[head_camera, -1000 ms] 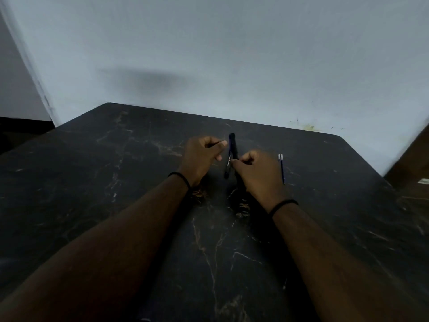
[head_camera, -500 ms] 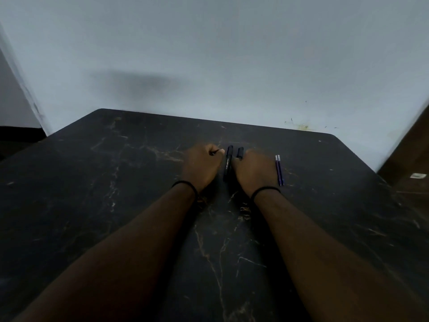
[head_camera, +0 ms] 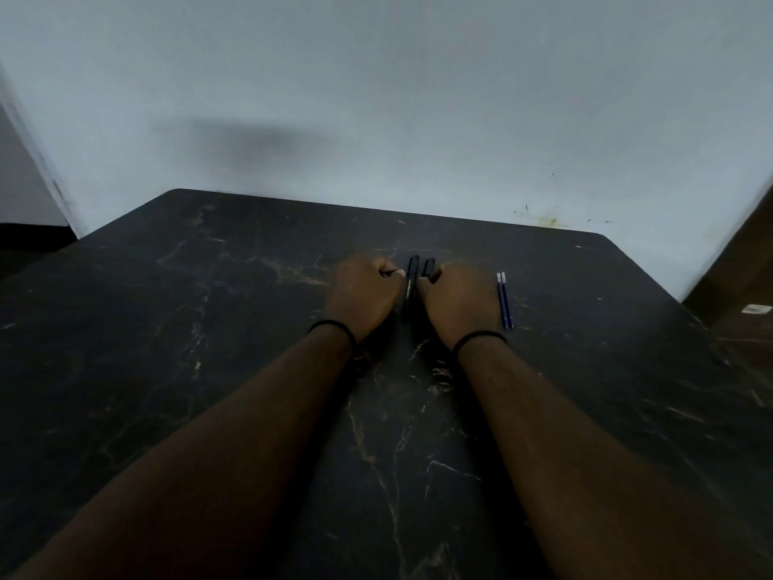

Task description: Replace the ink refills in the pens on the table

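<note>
A dark table (head_camera: 209, 370) with pale marble-like veins fills the room's near side, its far edge against a plain pale blue-grey wall (head_camera: 418, 98). A yellowish stain (head_camera: 550, 221) marks the wall just above the table's far right corner, and a soft shadow lies on the wall above the table's far left part.

Two black pens (head_camera: 412, 286) lie side by side on the table near its middle, pointing away towards the wall; the left one carries small pale lettering along its barrel. To the right of the pens, beyond the right hand, two thin blue refills (head_camera: 505, 301) with pale tips lie close together, parallel to the pens.

Both forearms stretch across the table towards the pens, each with a thin black band at the wrist. The left hand (head_camera: 362, 293) sits just left of the pens, fingers curled into a fist; a small dark thing seems pinched at its fingertips, though I cannot tell what. The right hand (head_camera: 458, 299) sits just right of the pens, fingers curled, its fingertips against the right pen; whether it truly grips it I cannot tell.
</note>
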